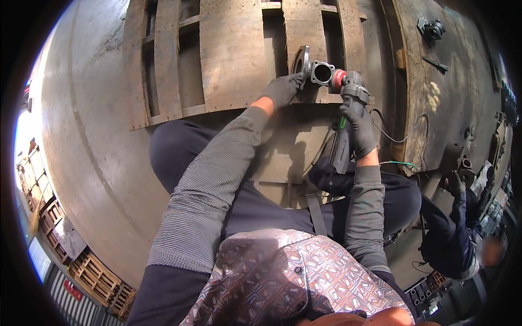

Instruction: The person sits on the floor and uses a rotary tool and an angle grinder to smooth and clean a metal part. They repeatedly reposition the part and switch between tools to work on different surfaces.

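Observation:
A grey metal pipe fitting (306, 61), with a large round flange and a smaller square one with bolt holes, stands at the front edge of a wooden pallet (231, 54). My left hand (283, 90), in a dark glove, is closed on the round flange's near side. In my gloved right hand (360, 130) is a dark angle grinder (354, 93), gripped around its body. Its red disc (339, 79) is at the right side of the fitting, close to the square flange; whether they touch, I cannot tell.
A thick wooden board (421, 87) to the right bears a dark metal part (433, 31) and a slim dark tool (436, 64). A cable (405, 140) loops beside the grinder. Another person (451, 239) works at the far right. Several pallets (95, 274) are stacked at lower left.

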`<action>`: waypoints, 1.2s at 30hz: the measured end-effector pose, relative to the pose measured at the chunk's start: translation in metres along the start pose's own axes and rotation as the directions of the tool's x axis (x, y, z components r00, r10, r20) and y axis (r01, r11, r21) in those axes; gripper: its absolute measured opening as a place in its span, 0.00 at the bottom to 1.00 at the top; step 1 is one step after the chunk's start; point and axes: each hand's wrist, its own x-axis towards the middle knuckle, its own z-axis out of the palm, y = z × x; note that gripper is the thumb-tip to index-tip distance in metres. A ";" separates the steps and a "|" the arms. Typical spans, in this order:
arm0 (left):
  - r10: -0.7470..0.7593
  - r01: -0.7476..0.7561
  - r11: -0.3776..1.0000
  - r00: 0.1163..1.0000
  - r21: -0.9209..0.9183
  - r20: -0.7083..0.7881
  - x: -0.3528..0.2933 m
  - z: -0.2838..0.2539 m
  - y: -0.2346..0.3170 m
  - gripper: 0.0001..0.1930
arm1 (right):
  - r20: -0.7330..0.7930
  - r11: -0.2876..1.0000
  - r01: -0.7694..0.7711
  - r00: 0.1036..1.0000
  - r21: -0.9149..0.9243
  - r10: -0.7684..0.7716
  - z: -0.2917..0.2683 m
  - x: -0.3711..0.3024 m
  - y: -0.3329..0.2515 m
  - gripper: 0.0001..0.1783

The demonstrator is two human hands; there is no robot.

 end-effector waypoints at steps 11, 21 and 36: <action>-0.054 0.058 0.987 0.998 -0.150 0.033 0.001 0.000 0.002 0.21 | 0.171 0.957 -0.083 0.985 0.279 0.036 0.026 -0.006 -0.008 0.17; -0.061 0.059 0.994 0.998 -0.090 -0.022 0.001 0.002 0.000 0.21 | -0.109 0.906 0.186 0.964 -0.380 -0.243 0.007 0.009 0.005 0.24; 0.047 -0.052 0.991 0.998 0.121 0.047 -0.006 -0.010 0.010 0.23 | -0.111 0.589 0.084 0.951 -0.803 -0.287 0.042 -0.004 -0.018 0.39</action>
